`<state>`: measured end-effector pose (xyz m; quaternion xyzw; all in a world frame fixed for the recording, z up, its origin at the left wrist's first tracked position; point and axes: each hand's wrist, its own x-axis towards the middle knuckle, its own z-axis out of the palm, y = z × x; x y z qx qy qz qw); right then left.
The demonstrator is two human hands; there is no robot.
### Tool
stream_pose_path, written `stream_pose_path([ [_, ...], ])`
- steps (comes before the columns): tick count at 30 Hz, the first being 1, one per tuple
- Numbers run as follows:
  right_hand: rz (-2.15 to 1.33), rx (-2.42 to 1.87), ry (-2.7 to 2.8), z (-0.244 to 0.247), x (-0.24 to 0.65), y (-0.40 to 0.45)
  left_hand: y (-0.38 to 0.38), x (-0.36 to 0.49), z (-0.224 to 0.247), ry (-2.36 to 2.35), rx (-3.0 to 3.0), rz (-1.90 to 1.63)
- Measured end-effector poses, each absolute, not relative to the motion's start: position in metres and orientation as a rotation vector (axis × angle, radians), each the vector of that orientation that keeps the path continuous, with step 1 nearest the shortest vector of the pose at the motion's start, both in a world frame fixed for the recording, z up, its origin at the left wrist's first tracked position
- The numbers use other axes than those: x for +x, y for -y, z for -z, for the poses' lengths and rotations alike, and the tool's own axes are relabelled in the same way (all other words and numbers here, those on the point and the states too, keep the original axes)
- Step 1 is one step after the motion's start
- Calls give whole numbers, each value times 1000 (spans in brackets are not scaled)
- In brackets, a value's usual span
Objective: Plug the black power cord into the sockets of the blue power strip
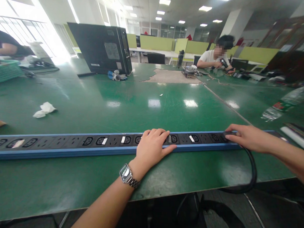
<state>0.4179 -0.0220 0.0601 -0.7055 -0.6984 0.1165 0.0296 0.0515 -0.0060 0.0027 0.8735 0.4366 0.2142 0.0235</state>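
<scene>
A long power strip [128, 150], blue-edged with a black face of sockets, lies across the green table. My left hand [153, 144], with a watch [126, 174] on its wrist, lies over the strip's middle; its fingers bend over the far edge and its thumb rests along the near side. Toward the strip's right end, my right hand [247, 137] pinches a black plug [227, 134] against the socket face. Fingers partly cover the plug, so how deep it sits cannot be told. Its black cable [254, 167] loops down past the table's front edge.
Beyond the strip are crumpled tissue [45, 109], a black computer tower [100, 49] and gloves [117, 75]. A plastic bottle [283, 104] lies at right. A green basket [6, 71] stands at far left. One person sits at left; another [210, 58] holds a tool across the table.
</scene>
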Motion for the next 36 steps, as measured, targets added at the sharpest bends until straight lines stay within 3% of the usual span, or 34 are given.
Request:
stream_pose_path([
  [3,-355,-2153,2169,-52,414,32,6,51,-3,-1367,2703,-653],
  [10,70,-2197,2038,-15,416,54,5,51,-3,-1358,2712,-656],
  [13,-31,-2223,2017,-41,415,45,5,49,-2,-1367,2699,-665],
  [17,251,-2158,1619,-98,368,35,9,54,-1,-1319,2634,-892],
  [19,55,-2037,1777,-116,318,39,11,59,-4,-1193,2578,-1104],
  [23,-767,-1418,2122,-123,226,55,13,45,-21,-925,2559,-1451],
  [25,-818,-1209,1987,-112,213,57,11,16,-31,-1011,2532,-1677],
  [28,-455,-1383,1768,-71,238,49,10,-44,-35,-1484,2364,-1886],
  [31,-31,-1702,1781,-15,279,35,12,-92,-22,-1762,2220,-1588],
  [36,426,-1634,1810,35,299,27,11,-112,0,-1688,2330,-1275],
])
